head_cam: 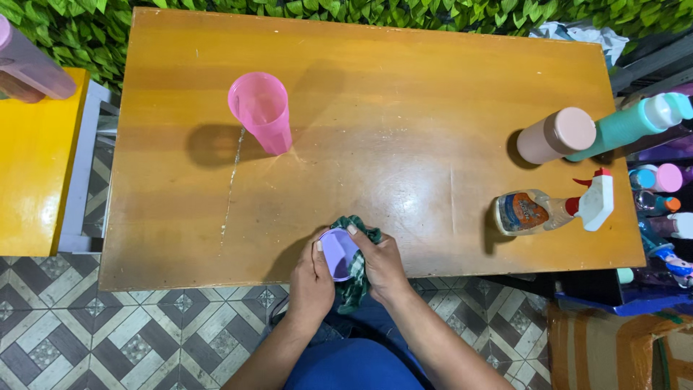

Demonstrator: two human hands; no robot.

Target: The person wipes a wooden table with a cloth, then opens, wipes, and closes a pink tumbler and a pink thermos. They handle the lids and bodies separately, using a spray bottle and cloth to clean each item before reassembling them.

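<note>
So the lid point(338, 251) and cloth point(355, 278) sit between both hands at the counter's point(404, 108) near edge, left hand point(310, 283) on the lid's left, right hand point(381, 263) on its right. Tumbler point(261, 112) stands far back on the left. Spray bottle point(552, 208) is over on the right side, with two bottles point(556, 135) point(628, 124) behind it.

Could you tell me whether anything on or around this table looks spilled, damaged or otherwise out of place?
One thing stands out: a pale whitish streak runs down the wooden table from beside the pink cup toward the front edge, like a scratch or dried drip; which one is unclear. The bottles stand upright, and nothing looks spilled.
</note>
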